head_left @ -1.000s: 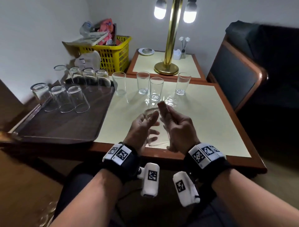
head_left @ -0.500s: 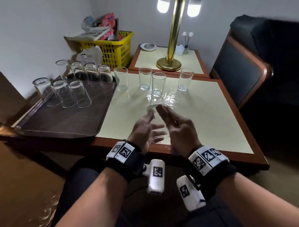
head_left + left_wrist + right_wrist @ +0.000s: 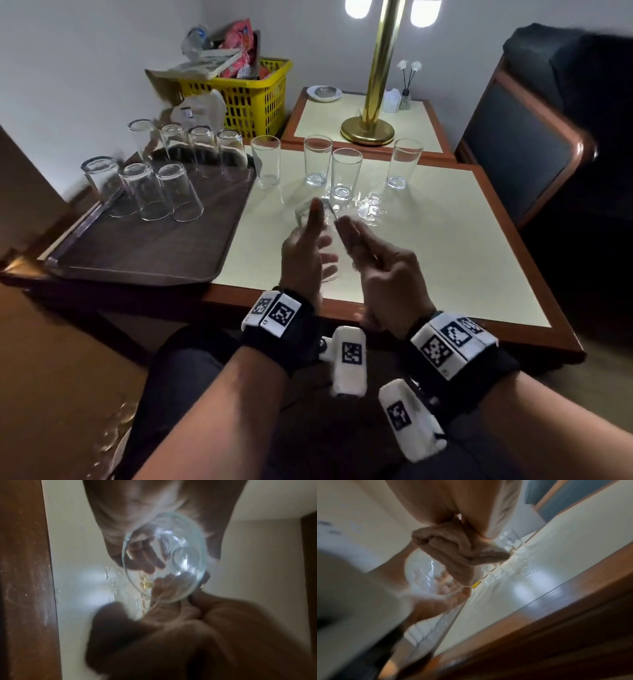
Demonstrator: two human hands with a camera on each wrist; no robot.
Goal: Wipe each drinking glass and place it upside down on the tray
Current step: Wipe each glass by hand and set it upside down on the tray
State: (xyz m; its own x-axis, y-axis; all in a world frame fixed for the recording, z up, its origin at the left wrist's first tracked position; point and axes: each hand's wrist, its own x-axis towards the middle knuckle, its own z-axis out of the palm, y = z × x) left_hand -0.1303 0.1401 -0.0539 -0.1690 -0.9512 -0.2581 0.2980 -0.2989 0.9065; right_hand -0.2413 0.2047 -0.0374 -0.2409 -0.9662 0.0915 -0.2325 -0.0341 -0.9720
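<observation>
A clear drinking glass [image 3: 327, 246] hangs above the table's front edge between both hands. My left hand [image 3: 308, 253] grips it from the left, index finger raised along its side. The glass's open mouth [image 3: 164, 558] faces the left wrist camera. My right hand [image 3: 373, 260] is at its right side with bunched fingers [image 3: 453, 550]. I cannot tell whether they pinch a cloth. Several upside-down glasses [image 3: 178, 192] stand at the far end of the dark tray [image 3: 137, 253]. Several upright glasses [image 3: 346, 174] stand on the table behind the hands.
Spilled water [image 3: 370, 209] glistens on the cream tabletop just beyond the hands. A yellow basket [image 3: 246, 96] sits behind the tray. A brass lamp [image 3: 370, 130] stands on the side table, and a chair [image 3: 520, 150] is at the right.
The right fingers have slid off the glass's rim to its right side. The left index finger has lifted up along the glass. The glass stays between the hands.
</observation>
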